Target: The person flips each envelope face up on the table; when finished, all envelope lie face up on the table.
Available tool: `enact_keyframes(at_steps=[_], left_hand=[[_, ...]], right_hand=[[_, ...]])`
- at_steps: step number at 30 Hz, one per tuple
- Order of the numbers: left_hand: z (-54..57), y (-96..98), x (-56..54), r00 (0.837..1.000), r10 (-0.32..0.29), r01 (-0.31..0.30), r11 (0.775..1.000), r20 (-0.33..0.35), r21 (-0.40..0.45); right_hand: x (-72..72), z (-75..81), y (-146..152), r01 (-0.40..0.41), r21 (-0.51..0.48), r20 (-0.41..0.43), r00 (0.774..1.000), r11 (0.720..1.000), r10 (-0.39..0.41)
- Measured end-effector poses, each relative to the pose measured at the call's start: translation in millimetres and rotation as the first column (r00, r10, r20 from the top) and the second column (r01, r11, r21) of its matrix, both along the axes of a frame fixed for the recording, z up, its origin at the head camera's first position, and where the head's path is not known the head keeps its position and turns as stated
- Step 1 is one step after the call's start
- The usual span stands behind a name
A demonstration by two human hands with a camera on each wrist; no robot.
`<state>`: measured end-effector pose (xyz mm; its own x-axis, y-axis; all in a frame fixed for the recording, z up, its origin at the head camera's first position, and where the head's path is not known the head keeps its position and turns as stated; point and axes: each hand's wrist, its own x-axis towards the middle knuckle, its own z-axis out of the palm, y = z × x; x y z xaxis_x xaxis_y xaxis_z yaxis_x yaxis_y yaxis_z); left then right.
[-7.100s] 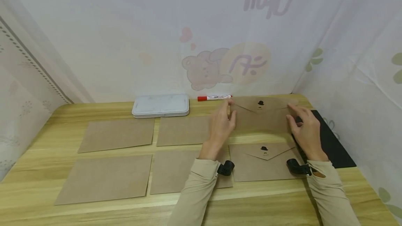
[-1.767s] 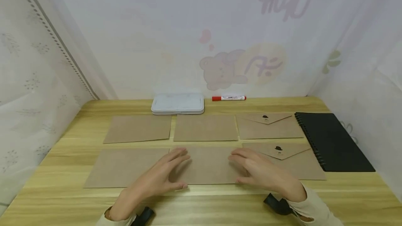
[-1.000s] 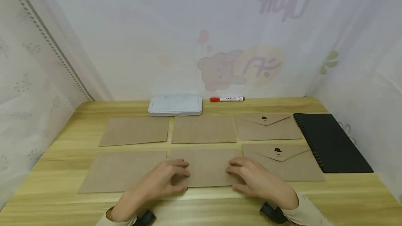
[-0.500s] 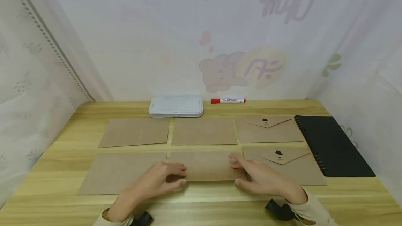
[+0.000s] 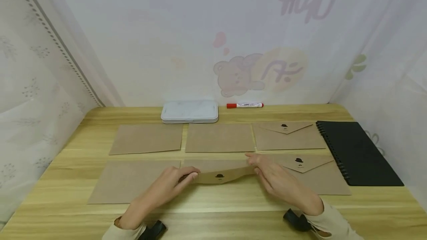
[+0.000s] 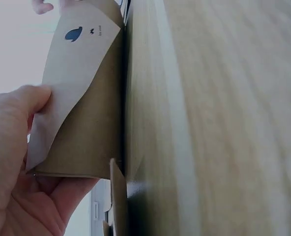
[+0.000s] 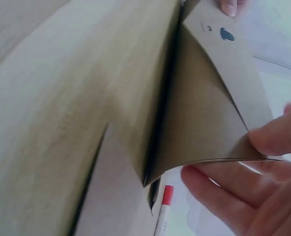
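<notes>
My left hand (image 5: pixel 166 188) pinches the left end of a brown kraft envelope (image 5: pixel 221 177), and my right hand (image 5: pixel 277 180) pinches its right end. The envelope stands tilted up in the middle of the front row, its flap side with a small black hat print turned toward me. In the left wrist view the left thumb presses the flap (image 6: pixel 69 73), fingers behind. From the right wrist, the envelope's slightly bowed body (image 7: pixel 199 98) shows between thumb and fingers, its lower edge close to the table. Beside it, a flap-up envelope (image 5: pixel 320 179) is partly covered by my right hand.
Blank-side-up envelopes lie at front left (image 5: pixel 116 184), back left (image 5: pixel 146 140) and back middle (image 5: pixel 220 138). Another flap-up envelope (image 5: pixel 288 140) is at back right. A black spiral notebook (image 5: pixel 360 155) lies far right. A white case (image 5: pixel 190 112) and red-capped marker (image 5: pixel 245 105) sit by the curtain.
Earlier, both hands held the back-right envelope, which now lies flat. They moved to the front-middle envelope, gripped its ends and raised its near edge, so the hat-printed flap now faces me.
</notes>
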<state>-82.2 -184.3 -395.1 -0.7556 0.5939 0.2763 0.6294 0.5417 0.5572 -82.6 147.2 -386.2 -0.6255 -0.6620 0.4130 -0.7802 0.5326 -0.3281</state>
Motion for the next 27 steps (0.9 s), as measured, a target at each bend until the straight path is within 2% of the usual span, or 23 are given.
enact_keyframes(at_steps=[2,7,15,18,22,27], left_hand=[[-0.8,0.5,-0.7,1.0,0.011,-0.011,1.0,-0.024,0.005],[-0.8,0.4,-1.0,0.999,0.027,-0.027,0.999,-0.027,0.021],[0.2,0.6,-2.5,0.996,0.087,-0.087,0.996,0.004,0.024],[1.0,1.5,-2.9,0.994,0.109,-0.11,0.994,0.016,0.026],[0.2,2.4,-2.3,0.989,0.146,-0.148,0.988,0.038,0.035],[-3.9,2.0,-1.5,0.966,0.227,-0.24,0.966,0.124,0.101]], right_hand=[[-0.2,-0.3,1.0,-0.015,0.009,-0.016,1.0,1.0,0.015],[-1.8,0.6,0.3,-0.039,0.017,-0.045,0.998,0.999,0.04],[-4.6,-2.8,-4.5,-0.103,0.002,-0.203,0.974,0.995,0.101],[-4.1,-4.9,-5.6,-0.085,-0.018,-0.185,0.98,0.996,0.08],[-2.4,-6.7,-6.3,-0.035,-0.047,-0.121,0.992,0.998,0.03],[-1.2,-7.6,-6.7,0.016,-0.052,-0.086,0.996,0.999,-0.02]])
